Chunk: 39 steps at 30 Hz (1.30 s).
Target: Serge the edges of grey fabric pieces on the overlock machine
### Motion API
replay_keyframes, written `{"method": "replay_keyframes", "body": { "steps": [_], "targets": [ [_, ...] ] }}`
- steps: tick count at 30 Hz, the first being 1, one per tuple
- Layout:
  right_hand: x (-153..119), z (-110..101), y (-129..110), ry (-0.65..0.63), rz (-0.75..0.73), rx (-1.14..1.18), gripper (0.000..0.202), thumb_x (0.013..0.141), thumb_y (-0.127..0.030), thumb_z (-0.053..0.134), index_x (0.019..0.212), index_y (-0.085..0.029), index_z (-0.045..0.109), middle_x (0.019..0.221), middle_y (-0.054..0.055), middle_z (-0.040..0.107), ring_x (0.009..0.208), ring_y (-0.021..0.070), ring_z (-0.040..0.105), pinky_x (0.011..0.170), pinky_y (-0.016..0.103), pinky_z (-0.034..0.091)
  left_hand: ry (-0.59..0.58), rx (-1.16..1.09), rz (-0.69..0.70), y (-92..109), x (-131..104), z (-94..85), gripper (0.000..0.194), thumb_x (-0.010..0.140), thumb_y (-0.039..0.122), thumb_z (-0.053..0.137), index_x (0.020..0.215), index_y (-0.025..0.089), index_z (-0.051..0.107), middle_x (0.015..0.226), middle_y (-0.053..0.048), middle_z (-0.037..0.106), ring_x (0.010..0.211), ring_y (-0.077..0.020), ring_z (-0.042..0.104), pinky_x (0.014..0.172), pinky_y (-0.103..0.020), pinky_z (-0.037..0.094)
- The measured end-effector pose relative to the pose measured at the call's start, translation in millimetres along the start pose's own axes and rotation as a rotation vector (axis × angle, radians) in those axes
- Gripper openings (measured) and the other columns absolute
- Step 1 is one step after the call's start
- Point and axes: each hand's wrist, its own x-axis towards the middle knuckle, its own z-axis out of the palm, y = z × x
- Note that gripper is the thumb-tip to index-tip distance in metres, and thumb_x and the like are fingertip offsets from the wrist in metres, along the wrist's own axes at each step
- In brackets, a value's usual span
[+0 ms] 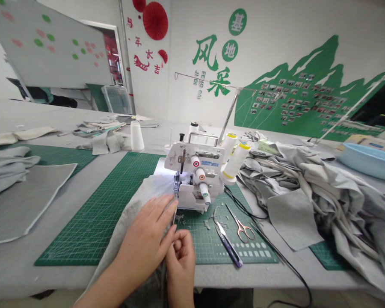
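Note:
A white overlock sewing machine (195, 171) stands on a green cutting mat (83, 222), its lamp lit over the needle area. Grey fabric (128, 218) runs from the presser foot down towards the table's front edge. My left hand (150, 231) lies on the fabric just before the foot, its fingers stretched towards the machine and close together. Just below and right of it, my right hand (181, 256) is closed on the fabric's edge, fingers curled and thumb pressed in.
Scissors (242, 229) and purple-handled snips (229, 246) lie right of the machine, beside black cables (285, 256). Piled grey fabric (324, 192) and a blue basin (372, 160) are at the right. A grey panel (28, 201) lies left; a white thread cone (136, 136) stands behind the mat.

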Motion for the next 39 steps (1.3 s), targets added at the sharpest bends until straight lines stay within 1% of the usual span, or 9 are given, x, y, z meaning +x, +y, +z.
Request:
{"method": "replay_keyframes", "body": {
  "steps": [4,8,10,13,17,21,28,35,39],
  "targets": [
    [0.9,-2.2,0.5,-0.012,0.039,0.03,0.033,0.088,-0.05,0.066,0.103,-0.022,0.059,0.066,-0.005,0.053,0.061,0.0132,0.048,0.062,0.024,0.045,-0.021,-0.015,0.033,-9.6,3.8,-1.7,0.046,0.093,0.02,0.05,0.139,0.018,0.056,0.146,-0.011,0.054,0.134,-0.0285,0.051,0.113,-0.049,0.042],
    [-1.1,7.5,-2.0,-0.081,0.015,-0.014,0.029,0.089,-0.048,0.063,0.081,-0.02,0.063,0.076,0.0,0.059,0.074,0.0166,0.052,0.07,0.027,0.048,-0.088,-0.023,0.088,-25.8,6.8,-3.3,0.049,0.094,0.027,0.055,0.143,0.02,0.052,0.15,-0.01,0.051,0.137,-0.0299,0.048,0.112,-0.051,0.042],
    [-2.2,15.2,-3.4,-0.111,0.025,-0.008,0.031,0.089,-0.048,0.063,0.077,-0.02,0.063,0.076,0.001,0.06,0.075,0.017,0.052,0.07,0.027,0.048,-0.108,-0.016,0.124,-30.3,6.7,-5.7,0.05,0.095,0.029,0.056,0.144,0.021,0.051,0.152,-0.01,0.049,0.138,-0.0298,0.046,0.114,-0.052,0.039],
    [-2.2,23.7,-5.4,-0.116,0.061,0.028,0.031,0.088,-0.048,0.064,0.076,-0.019,0.063,0.074,0.001,0.06,0.072,0.0158,0.05,0.068,0.027,0.048,-0.085,-0.006,0.15,-25.7,2.0,-11.9,0.046,0.096,0.028,0.055,0.141,0.019,0.054,0.148,-0.01,0.053,0.137,-0.0289,0.047,0.116,-0.05,0.038],
    [0.2,25.4,-9.8,-0.139,0.092,0.062,0.027,0.082,-0.041,0.07,0.07,-0.019,0.057,0.068,-0.003,0.053,0.066,0.0133,0.044,0.061,0.024,0.043,-0.037,-0.01,0.082,-7.4,-11.1,-17.8,0.046,0.094,0.026,0.055,0.138,0.016,0.056,0.141,-0.011,0.059,0.128,-0.0269,0.055,0.107,-0.042,0.048],
    [1.5,22.4,-13.5,-0.119,0.109,0.063,0.026,0.078,-0.037,0.07,0.068,-0.019,0.055,0.066,-0.003,0.051,0.064,0.0126,0.04,0.06,0.024,0.04,-0.022,-0.011,0.009,2.3,-19.4,-13.3,0.052,0.093,0.029,0.056,0.143,0.017,0.051,0.145,-0.01,0.055,0.131,-0.0287,0.052,0.108,-0.045,0.047],
    [0.0,20.8,-12.5,-0.068,0.121,0.064,0.025,0.075,-0.037,0.074,0.069,-0.018,0.058,0.065,-0.001,0.058,0.064,0.014,0.048,0.062,0.026,0.047,-0.036,0.006,-0.008,2.1,-14.9,-4.9,0.055,0.092,0.029,0.056,0.145,0.017,0.049,0.151,-0.011,0.049,0.137,-0.0303,0.046,0.11,-0.05,0.043],
    [-0.1,24.5,-24.3,-0.039,0.093,0.035,0.018,0.069,-0.025,0.077,0.075,-0.018,0.062,0.07,-0.001,0.064,0.067,0.0143,0.054,0.061,0.023,0.049,-0.064,0.033,0.0,-1.6,-11.0,-3.5,0.055,0.095,0.036,0.054,0.147,0.021,0.047,0.156,-0.01,0.044,0.14,-0.0313,0.043,0.112,-0.052,0.04],
    [-1.2,23.6,-21.0,-0.044,0.093,0.032,0.024,0.067,-0.025,0.081,0.076,-0.019,0.06,0.074,-0.002,0.064,0.068,0.0132,0.054,0.06,0.021,0.047,-0.067,0.039,0.008,-6.1,-7.3,-1.8,0.054,0.095,0.037,0.054,0.146,0.02,0.048,0.156,-0.01,0.043,0.141,-0.0308,0.042,0.115,-0.052,0.037]
  ]
}}
